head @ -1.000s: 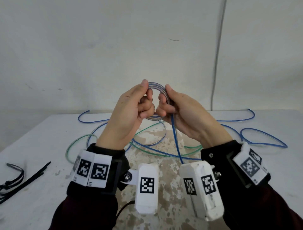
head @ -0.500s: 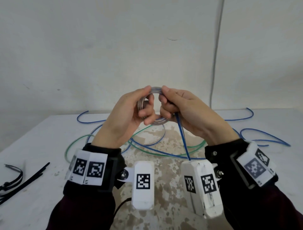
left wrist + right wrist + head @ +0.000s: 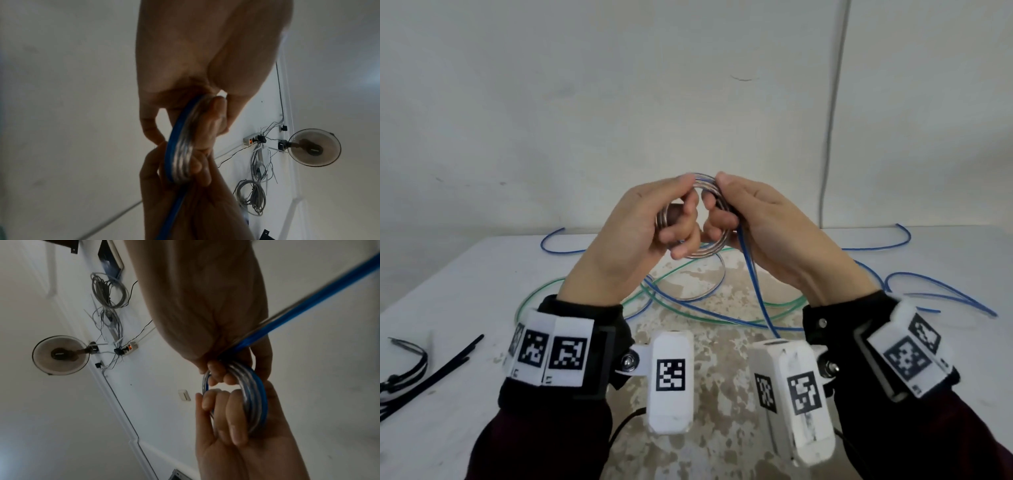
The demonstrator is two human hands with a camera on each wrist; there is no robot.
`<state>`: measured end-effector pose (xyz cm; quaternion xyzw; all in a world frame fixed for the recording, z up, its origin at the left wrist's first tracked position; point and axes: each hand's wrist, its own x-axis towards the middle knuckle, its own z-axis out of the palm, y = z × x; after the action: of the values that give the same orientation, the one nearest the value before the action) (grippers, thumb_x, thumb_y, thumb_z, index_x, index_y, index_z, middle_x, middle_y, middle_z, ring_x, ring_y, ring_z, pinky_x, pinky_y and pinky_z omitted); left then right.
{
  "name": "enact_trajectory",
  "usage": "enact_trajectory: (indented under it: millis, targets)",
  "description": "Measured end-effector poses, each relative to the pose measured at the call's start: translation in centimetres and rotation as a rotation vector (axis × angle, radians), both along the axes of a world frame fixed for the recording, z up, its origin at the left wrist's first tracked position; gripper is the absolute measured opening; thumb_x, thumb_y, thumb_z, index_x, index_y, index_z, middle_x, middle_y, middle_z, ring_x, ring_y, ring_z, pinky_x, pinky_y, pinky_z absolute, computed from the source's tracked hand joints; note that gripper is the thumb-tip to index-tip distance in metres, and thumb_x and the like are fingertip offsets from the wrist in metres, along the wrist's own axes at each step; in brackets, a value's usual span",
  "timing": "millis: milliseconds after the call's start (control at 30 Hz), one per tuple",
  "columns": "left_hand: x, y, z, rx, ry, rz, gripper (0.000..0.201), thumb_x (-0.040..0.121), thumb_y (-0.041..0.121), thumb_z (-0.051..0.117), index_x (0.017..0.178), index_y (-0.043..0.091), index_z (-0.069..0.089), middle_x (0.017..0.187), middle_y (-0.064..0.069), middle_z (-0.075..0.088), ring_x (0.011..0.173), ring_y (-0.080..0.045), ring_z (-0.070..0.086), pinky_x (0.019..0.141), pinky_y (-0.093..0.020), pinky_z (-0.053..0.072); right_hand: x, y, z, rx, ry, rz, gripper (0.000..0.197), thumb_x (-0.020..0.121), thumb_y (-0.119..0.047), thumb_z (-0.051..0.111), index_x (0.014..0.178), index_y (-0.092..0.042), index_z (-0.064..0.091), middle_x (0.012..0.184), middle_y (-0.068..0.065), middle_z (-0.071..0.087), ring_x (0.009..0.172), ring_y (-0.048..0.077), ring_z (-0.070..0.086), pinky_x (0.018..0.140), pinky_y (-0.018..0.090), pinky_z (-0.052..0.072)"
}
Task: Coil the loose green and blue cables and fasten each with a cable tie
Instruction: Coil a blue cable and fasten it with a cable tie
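Blue cable (image 3: 758, 291) was held above the table's (image 3: 465, 274) middle; left hand (image 3: 633, 233) and right hand (image 3: 760, 226) fingers clamped the coil (image 3: 702, 251), presumably keeping loops together.

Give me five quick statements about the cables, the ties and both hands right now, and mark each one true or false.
1. Both hands hold the blue cable coil above the table. True.
2. The green cable is coiled and tied. False: it lies loose on the table.
3. The black cable ties lie on the table's left side. True.
4. The left hand pinches a cable tie. False: it grips the coil.
5. A blue strand runs down from the right hand. True.
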<state>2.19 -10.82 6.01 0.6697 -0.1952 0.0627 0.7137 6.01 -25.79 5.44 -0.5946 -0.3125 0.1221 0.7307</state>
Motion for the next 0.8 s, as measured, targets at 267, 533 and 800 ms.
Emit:
enact_trajectory:
  millis: [267, 533, 800]
  targets:
    - [-0.3, -1.2, 0.1, -0.075, -0.111, 0.094, 0.032, 0.088, 0.034, 0.044, 0.065, 0.014, 0.037, 0.047, 0.008, 0.017, 0.045, -0.013, 0.012, 0.042, -0.015, 0.024, -0.1, -0.9, 0.6, -0.029, -0.06, -0.042, 0.036, 0.103, -0.025, 0.035, 0.086, -0.009, 0.064, 0.065, 0.001, 0.063, 0.066, 0.016, 0.061, 0.084, 0.043, 0.055]
    - [0.0, -1.4, -0.1, -0.182, -0.088, 0.151, 0.036, 0.092, 0.039, 0.041, 0.065, 0.015, 0.036, 0.047, 0.009, 0.016, 0.046, -0.013, 0.011, 0.05, -0.029, 0.013, 0.2, -1.4, 0.3, -0.031, 0.105, 0.152, 0.042, 0.102, -0.027, 0.029, 0.094, -0.01, 0.066, 0.078, 0.005, 0.07, 0.082, 0.016, 0.065, 0.092, 0.036, 0.051]
    - [0.7, -1.8, -1.0, -0.03, -0.131, 0.176, 0.031, 0.102, 0.021, 0.037, 0.075, 0.008, 0.048, 0.055, 0.002, 0.036, 0.049, -0.017, 0.045, 0.058, -0.024, 0.041, 1.0, -1.2, 0.2, -0.023, -0.089, -0.124, 0.037, 0.105, -0.022, 0.028, 0.077, -0.011, 0.05, 0.055, -0.003, 0.033, 0.053, 0.012, 0.041, 0.056, 0.017, 0.04]
